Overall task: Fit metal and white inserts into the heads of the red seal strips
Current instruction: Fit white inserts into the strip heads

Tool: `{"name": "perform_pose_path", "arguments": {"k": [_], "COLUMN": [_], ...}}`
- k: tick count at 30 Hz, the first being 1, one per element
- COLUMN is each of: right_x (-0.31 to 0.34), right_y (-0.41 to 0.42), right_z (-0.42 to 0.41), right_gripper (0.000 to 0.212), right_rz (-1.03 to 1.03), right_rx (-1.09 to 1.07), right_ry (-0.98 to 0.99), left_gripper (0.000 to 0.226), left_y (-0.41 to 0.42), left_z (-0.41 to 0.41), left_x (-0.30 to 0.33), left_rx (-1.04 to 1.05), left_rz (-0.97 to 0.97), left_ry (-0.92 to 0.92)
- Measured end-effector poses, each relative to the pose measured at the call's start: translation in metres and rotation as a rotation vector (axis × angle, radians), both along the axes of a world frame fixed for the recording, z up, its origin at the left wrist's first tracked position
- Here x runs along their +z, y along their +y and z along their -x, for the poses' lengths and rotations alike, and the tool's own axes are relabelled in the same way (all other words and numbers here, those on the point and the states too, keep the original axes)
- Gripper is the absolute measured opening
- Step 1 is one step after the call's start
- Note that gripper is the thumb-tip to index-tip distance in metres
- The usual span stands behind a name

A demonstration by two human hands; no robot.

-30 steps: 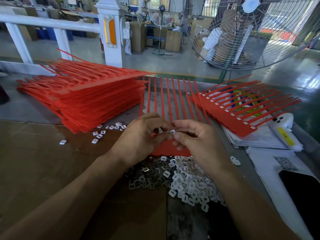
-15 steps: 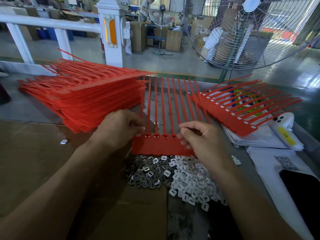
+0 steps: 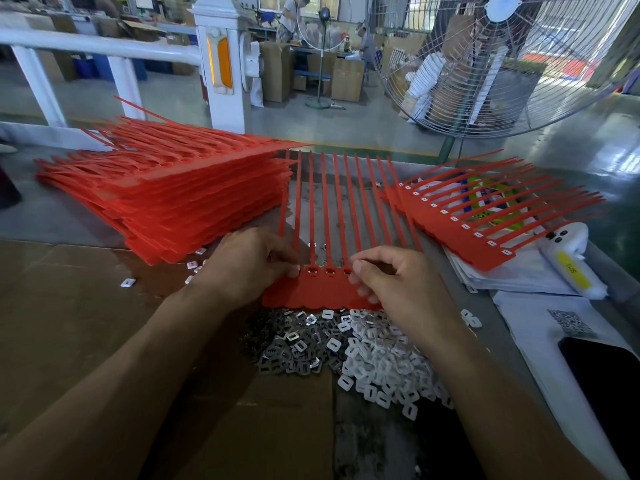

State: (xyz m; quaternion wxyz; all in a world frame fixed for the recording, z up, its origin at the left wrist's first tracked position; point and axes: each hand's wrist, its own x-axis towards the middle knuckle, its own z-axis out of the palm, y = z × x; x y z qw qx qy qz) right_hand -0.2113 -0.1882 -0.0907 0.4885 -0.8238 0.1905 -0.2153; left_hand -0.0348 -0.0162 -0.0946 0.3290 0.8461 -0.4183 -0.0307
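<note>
Since half a second ago both hands have barely shifted on the comb of red seal strips point(image 3: 322, 289), the left hand's fingertips now at the leftmost heads instead of just outside them.

Nearest the person, at the desk's near edge, brown cardboard point(image 3: 86, 341) covers the desk's left part. On it lie two heaps side by side and touching: dark metal inserts point(image 3: 287, 348) to the left, white inserts point(image 3: 381, 365) to the right, directly below the comb's head band.

The comb lies flat in the middle of the desk, tails pointing to the far edge. The left hand point(image 3: 249, 265) has its fingers curled and pinches the comb's left end at the heads. The right hand point(image 3: 391, 275) is loosely curled, fingertips resting on the comb's right heads and hiding them; whether it holds an insert cannot be told. Three open heads show between the hands.

A few stray white inserts point(image 3: 127, 282) lie left of the left hand. At the right edge sit white papers point(image 3: 540, 327), a black phone point(image 3: 602, 368) and a white handheld device point(image 3: 571, 258).

Farther back, a tall stack of red strip combs point(image 3: 173, 195) fills the left side, and a smaller comb stack point(image 3: 485, 220) with white inserts in its heads lies to the right. Beyond the far edge stand a white railing post point(image 3: 221, 60) and a large floor fan point(image 3: 502, 57).
</note>
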Motion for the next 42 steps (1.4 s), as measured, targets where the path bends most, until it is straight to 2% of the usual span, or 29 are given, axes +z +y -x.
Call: {"name": "perform_pose_path", "arguments": {"k": [9,18,28,34,42], "right_x": [0.001,0.007,0.008,0.01,0.009], "right_y": [0.001,0.007,0.009,0.011,0.012], "right_z": [0.002,0.004,0.002,0.002,0.001], "right_gripper": [0.011,0.009,0.008,0.009,0.008], "right_rz": [0.015,0.253,0.32,0.377,0.415], "right_rx": [0.026,0.233,0.326,0.336,0.347], "right_ry": [0.007,0.098,0.191,0.237,0.252], "left_gripper": [0.014,0.007,0.008,0.011,0.011], "left_y": [0.001,-0.008,-0.012,-0.021,-0.027], "left_z": [0.0,0.006,0.008,0.006,0.006], "left_x": [0.003,-0.005,-0.002,0.006,0.015], "left_rx": [0.009,0.128,0.182,0.225,0.237], "left_rz": [0.029,0.044,0.018,-0.072,-0.178], "left_ry": [0.04,0.038,0.095,0.173,0.17]}}
